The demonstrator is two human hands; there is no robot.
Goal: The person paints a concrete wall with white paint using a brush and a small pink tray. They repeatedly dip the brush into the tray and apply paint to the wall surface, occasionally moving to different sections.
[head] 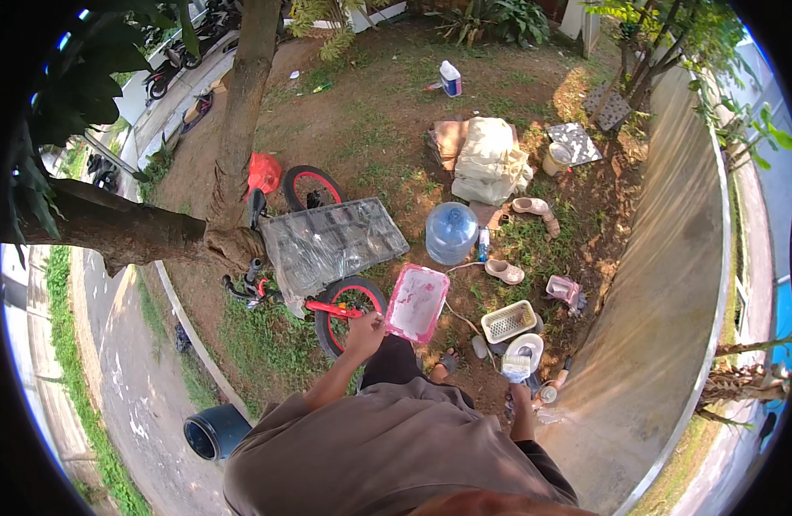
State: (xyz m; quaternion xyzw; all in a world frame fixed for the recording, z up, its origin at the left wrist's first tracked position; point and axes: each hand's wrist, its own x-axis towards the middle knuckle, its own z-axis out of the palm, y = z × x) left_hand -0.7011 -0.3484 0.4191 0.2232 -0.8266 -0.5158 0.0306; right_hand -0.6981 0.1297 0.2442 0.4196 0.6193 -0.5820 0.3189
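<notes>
My left hand grips the lower left rim of a pink plastic tray. White residue and pinkish patches cover the tray's inside. At the right, my right hand holds a wide paintbrush with pale, whitish bristles. The brush overlaps the near edge of a white plastic container on the ground; whether they touch I cannot tell. Just beyond that container sits a cream perforated basket.
A red-rimmed bicycle lies under a plastic-wrapped panel beside a tree trunk. Ahead stand a blue water jug and a pale cloth pile. Clogs lie nearby. A concrete wall runs along the right.
</notes>
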